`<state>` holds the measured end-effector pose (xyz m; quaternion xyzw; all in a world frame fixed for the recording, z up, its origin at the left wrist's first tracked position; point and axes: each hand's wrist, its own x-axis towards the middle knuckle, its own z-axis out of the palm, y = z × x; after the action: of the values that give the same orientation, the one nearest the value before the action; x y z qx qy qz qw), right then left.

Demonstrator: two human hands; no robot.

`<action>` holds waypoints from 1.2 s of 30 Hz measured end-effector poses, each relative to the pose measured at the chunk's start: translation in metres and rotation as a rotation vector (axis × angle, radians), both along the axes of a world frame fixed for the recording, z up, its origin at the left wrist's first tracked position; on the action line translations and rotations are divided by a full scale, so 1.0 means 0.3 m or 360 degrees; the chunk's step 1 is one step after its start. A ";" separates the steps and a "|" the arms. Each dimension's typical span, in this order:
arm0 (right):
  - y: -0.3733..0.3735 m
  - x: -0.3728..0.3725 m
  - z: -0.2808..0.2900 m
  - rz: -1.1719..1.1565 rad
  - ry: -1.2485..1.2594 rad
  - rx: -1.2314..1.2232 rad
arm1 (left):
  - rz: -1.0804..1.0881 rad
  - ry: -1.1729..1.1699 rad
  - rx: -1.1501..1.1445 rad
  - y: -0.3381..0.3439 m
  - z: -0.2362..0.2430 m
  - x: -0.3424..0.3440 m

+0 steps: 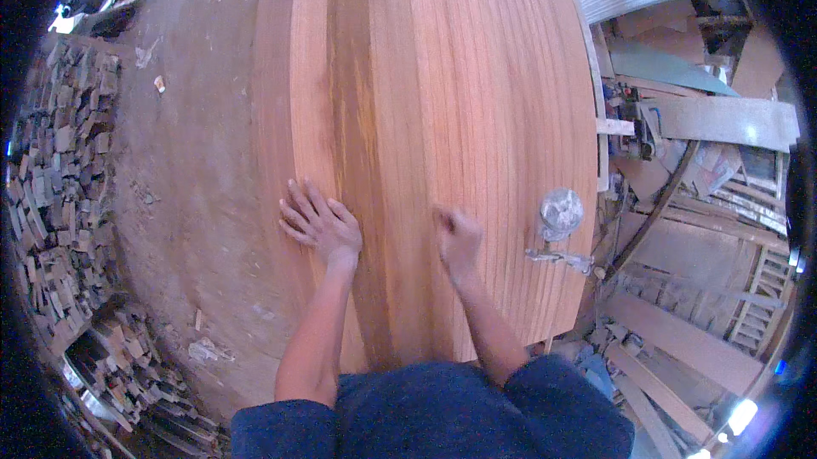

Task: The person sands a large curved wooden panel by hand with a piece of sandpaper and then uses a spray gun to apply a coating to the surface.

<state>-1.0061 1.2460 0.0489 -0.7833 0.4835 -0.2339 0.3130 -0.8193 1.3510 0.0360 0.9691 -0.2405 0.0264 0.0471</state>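
wooden panel (502,110) bears a container (561,211); left fingers (300,199) splayed, right fingers (447,219) curled, grip unclear.

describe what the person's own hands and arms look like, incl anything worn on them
The left hand and right hand are ungloved, and the left forearm and right forearm are bare. A dark navy T-shirt has short, plain sleeves. No watch or bracelet shows.

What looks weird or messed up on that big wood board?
Beside the left hand, the dark brown band in the wooden panel looks odd: ragged yellowish streaks run along it, unlike the paler strips around it. I can't tell whether it's stain or damage.
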 end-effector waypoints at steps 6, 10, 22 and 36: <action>0.433 -0.259 0.042 -0.0246 -0.0184 0.0199 | 0.0015 -0.0057 -0.0100 -0.018 0.002 -0.001; 0.406 -0.247 0.000 -0.0279 -0.0211 0.0109 | -0.0025 -0.0075 -0.0059 -0.007 -0.004 0.015; -1.159 0.914 -0.108 0.0053 0.0013 -0.0742 | -0.0114 0.0118 0.0086 -0.006 0.050 0.000; -0.503 0.374 -0.124 0.0231 -0.0135 -0.0530 | -0.0076 0.0047 -0.0017 0.009 0.013 0.013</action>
<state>-0.8939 1.0953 0.0116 -0.8465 0.3666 -0.3204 0.2153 -0.8154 1.3536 0.0398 0.9632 -0.2626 0.0121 0.0564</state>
